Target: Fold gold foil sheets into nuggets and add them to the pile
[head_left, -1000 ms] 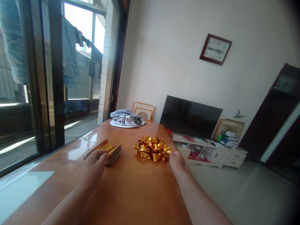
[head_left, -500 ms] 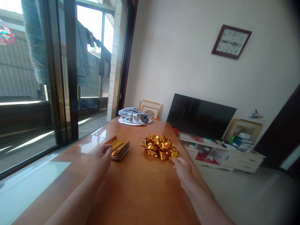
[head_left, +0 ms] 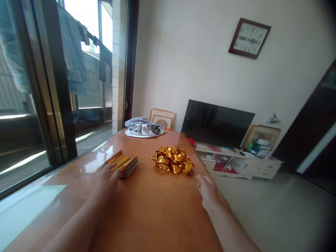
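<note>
We stretch both bare arms forward; our left hand (head_left: 106, 175) lies flat, our right hand (head_left: 208, 190) curls loosely.

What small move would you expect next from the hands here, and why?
Probably the left hand lifts the top gold sheet off the stack of foil sheets. Its fingers already rest on the near edge of that stack. The right hand lies open on the table, just short of the pile of crumpled gold foil, holding nothing, so it is free to help.
</note>
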Action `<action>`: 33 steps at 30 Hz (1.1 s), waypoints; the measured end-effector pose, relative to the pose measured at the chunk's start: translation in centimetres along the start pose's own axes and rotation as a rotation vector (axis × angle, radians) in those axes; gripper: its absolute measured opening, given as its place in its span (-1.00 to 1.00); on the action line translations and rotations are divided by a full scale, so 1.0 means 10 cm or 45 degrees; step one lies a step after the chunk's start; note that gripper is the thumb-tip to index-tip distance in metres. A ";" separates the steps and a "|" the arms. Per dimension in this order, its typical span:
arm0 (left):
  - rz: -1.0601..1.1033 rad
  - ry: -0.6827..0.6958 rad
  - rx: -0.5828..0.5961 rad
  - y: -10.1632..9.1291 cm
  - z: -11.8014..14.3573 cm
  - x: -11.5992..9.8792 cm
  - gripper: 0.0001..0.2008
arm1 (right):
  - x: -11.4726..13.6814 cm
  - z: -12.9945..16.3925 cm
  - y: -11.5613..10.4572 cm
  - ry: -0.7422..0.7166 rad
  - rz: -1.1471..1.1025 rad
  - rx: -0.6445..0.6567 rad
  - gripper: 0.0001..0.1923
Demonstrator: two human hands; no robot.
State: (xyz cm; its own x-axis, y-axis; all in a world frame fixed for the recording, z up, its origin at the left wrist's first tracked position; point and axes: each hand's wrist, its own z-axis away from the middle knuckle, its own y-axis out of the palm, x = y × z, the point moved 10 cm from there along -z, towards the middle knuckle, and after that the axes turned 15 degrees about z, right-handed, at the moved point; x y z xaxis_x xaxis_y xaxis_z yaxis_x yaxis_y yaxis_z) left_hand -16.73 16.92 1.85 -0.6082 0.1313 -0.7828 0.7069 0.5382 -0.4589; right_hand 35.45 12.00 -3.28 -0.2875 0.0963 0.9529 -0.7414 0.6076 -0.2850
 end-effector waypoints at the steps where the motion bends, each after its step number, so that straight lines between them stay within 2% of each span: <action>1: -0.039 -0.010 0.009 0.01 -0.01 0.02 -0.49 | -0.01 0.00 0.00 0.005 0.000 0.003 -0.63; 8: -0.245 0.049 0.057 0.06 -0.02 0.03 -0.46 | 0.01 0.08 0.06 -0.003 0.026 0.038 -0.64; 15: -0.244 0.101 0.133 0.18 0.05 0.05 -0.57 | 0.03 0.13 0.10 -0.032 0.053 0.083 -0.62; 21: -0.251 0.075 0.114 0.15 0.12 0.04 -0.62 | -0.05 0.10 0.11 -0.026 0.100 0.076 -0.60; 26: -0.232 0.077 0.133 0.15 0.17 -0.09 -0.56 | -0.05 0.10 0.12 -0.036 0.141 0.070 -0.59; 33: -0.190 0.136 0.189 0.23 0.21 -0.23 -0.62 | 0.00 0.14 0.14 -0.084 0.162 0.092 -0.60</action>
State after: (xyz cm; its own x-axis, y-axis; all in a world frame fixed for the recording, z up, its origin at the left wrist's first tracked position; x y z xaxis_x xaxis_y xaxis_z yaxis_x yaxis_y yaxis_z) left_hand -12.96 16.13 1.75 -0.7393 0.1511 -0.6561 0.6466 0.4312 -0.6293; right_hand 33.57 11.70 -3.84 -0.4191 0.1155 0.9005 -0.7375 0.5352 -0.4119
